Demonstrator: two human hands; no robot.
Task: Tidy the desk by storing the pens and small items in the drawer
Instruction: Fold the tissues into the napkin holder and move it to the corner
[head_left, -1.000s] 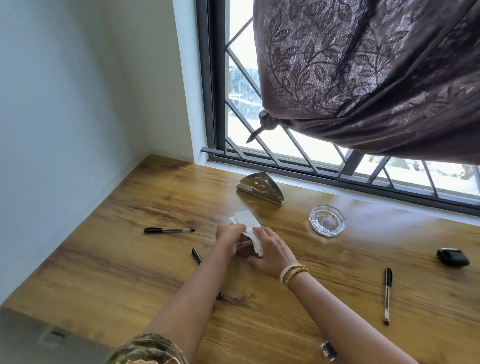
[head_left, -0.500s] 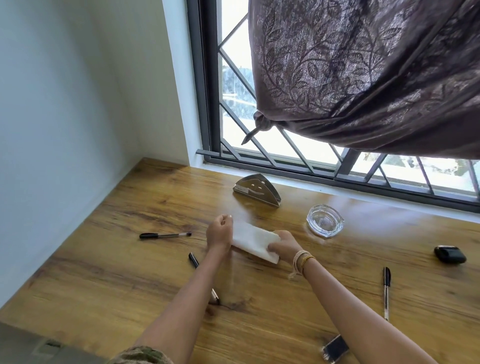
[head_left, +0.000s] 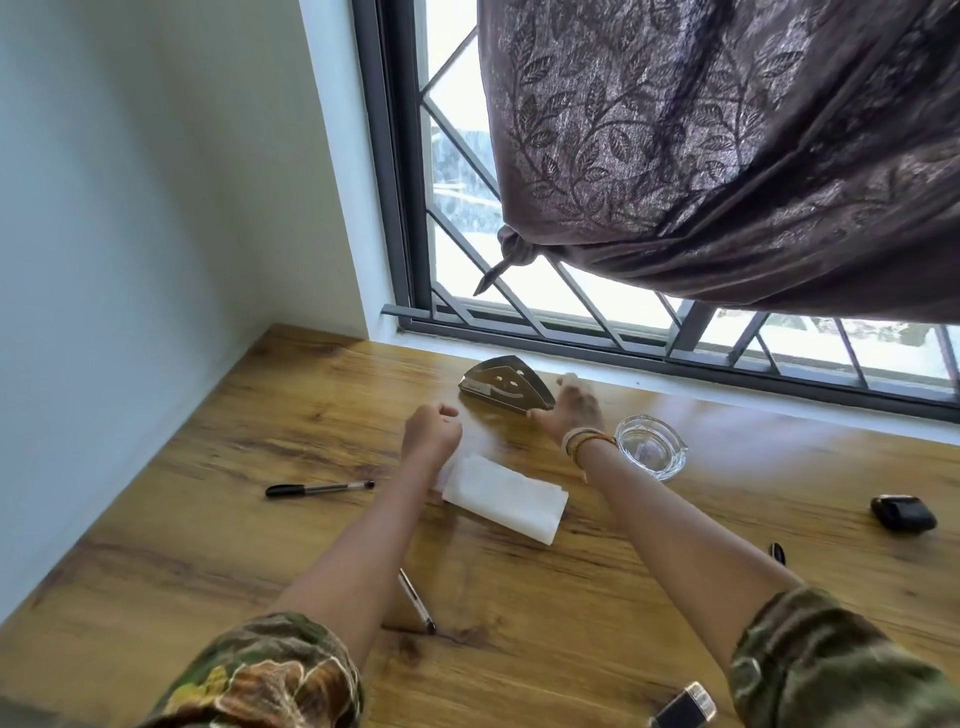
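A folded white tissue (head_left: 503, 496) lies flat on the wooden desk (head_left: 208, 545) between my forearms. My left hand (head_left: 432, 431) hovers just beyond its far left corner, fingers curled shut, holding nothing. My right hand (head_left: 574, 404) is open and blurred, its fingers at the right end of the metal napkin holder (head_left: 506, 383) near the window sill. A black pen (head_left: 318, 488) lies to the left. A second pen (head_left: 417, 603) is partly hidden under my left forearm. The tip of a third pen (head_left: 777, 553) shows beside my right forearm.
A glass ashtray (head_left: 650, 447) stands just right of my right wrist. A small black case (head_left: 903, 513) lies at the far right. A dark lighter-like item (head_left: 683, 711) sits at the desk's near edge. Wall on the left, barred window and tied curtain (head_left: 727, 156) behind.
Both hands have let go of the tissue, which now lies flat on the desk. My right hand has moved forward to the napkin holder. My left hand has lifted slightly and closed.
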